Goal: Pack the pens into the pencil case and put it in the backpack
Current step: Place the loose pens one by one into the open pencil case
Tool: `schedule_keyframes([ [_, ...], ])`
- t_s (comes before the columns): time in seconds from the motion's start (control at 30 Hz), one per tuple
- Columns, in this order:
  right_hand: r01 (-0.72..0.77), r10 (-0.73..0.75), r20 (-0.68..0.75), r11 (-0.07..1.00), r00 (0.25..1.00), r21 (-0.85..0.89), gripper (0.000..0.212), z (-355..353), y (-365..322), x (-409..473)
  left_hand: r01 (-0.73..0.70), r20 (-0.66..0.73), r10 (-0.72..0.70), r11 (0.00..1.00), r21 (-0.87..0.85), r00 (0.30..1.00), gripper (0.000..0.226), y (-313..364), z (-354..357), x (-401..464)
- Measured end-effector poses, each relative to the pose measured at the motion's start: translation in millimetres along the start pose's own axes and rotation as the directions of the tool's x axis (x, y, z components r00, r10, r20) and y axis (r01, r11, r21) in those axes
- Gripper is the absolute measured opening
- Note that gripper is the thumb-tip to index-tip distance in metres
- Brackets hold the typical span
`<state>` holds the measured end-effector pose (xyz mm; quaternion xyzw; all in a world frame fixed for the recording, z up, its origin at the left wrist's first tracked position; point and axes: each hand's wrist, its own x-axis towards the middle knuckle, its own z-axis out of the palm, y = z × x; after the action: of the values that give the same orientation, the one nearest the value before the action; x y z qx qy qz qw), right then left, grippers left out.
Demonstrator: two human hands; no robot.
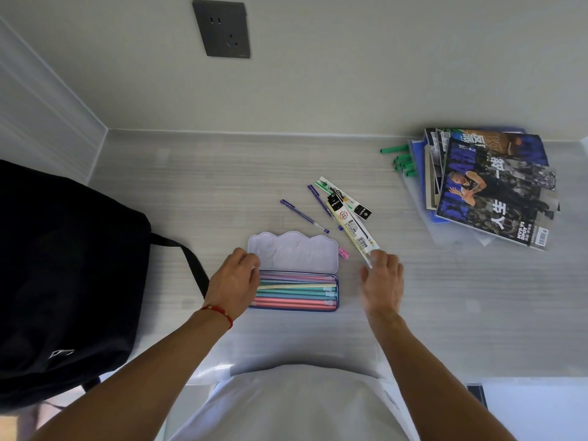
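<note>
An open blue tin pencil case [294,308] lies mid-desk, its pale lid [294,251] folded back; several pastel pencils lie inside. My left hand [234,283] rests on the case's left end, fingers at the lid edge. To the right, my right hand [381,283] pinches the near end of a long packaged pen [351,229]. Two purple pens [304,216] and more packaged pens [345,197] lie just behind the case. The black backpack [63,281] sits at the left.
A small pink eraser-like piece [344,253] lies by the lid's right corner. A stack of magazines [490,186] and green markers [402,160] occupy the back right. The wall with a socket [222,28] rises behind the desk.
</note>
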<state>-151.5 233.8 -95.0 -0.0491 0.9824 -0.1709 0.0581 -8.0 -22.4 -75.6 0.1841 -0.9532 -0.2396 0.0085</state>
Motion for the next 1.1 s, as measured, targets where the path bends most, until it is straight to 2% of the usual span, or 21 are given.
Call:
schedule_keyframes([
  [0.07,0.01,-0.01,0.043,1.0,0.999,-0.008,0.028,1.0,8.6,6.8,0.033,-0.003,-0.033,0.999,-0.013,0.999,0.016,0.2,-1.1,0.4],
  [0.17,0.088,-0.093,0.051,0.992,0.994,0.093,0.016,3.1,21.6,9.8,0.013,0.012,-0.013,1.0,-0.016,1.0,0.02,-2.1,-1.6,-4.3],
  [0.3,-0.056,0.048,0.032,0.953,0.998,0.299,0.011,1.5,31.6,-3.1,0.008,-0.012,-0.009,0.998,-0.054,1.0,0.016,-8.8,-1.1,-11.4],
  [0.37,-0.045,0.051,-0.006,0.92,0.999,0.389,0.007,-2.8,34.1,-16.5,0.051,-0.044,-0.056,0.992,-0.115,0.997,0.014,-12.4,-2.6,-13.6],
  [0.4,0.005,0.002,-0.017,0.913,1.0,0.408,0.007,-5.9,34.2,-22.7,0.062,-0.061,-0.071,0.988,-0.141,0.996,0.014,-14.5,-3.6,-14.7],
  [0.47,0.15,-0.171,0.016,0.899,0.985,0.411,0.009,-11.7,33.1,-32.6,0.076,-0.088,-0.093,0.981,-0.179,0.992,0.015,-19.6,-5.0,-16.9],
  [0.57,0.344,-0.42,0.128,0.854,0.898,0.39,0.012,-15.3,25.5,-42.3,0.114,-0.082,-0.131,0.976,-0.187,0.988,0.02,-25.7,-5.8,-19.0],
  [0.67,0.463,-0.54,0.183,0.819,0.822,0.339,0.01,-11.0,16.7,-46.3,0.096,-0.047,-0.106,0.98,-0.173,0.993,0.016,-25.0,-5.1,-23.2],
  [0.77,0.509,-0.572,0.205,0.81,0.794,0.289,0.006,-5.3,12.3,-47.1,0.039,-0.015,-0.042,0.987,-0.159,0.999,0.012,-22.8,-2.6,-29.5],
  [0.93,0.52,-0.569,0.189,0.816,0.8,0.254,0.009,-0.9,5.3,-46.8,-0.062,0.049,0.068,0.991,-0.118,0.996,0.021,-21.6,8.0,-36.0],
  [1.1,0.474,-0.523,0.141,0.836,0.84,0.276,0.011,2.6,-7.0,-48.1,-0.046,0.094,0.049,0.999,-0.026,0.994,0.029,-17.1,12.9,-29.1],
])
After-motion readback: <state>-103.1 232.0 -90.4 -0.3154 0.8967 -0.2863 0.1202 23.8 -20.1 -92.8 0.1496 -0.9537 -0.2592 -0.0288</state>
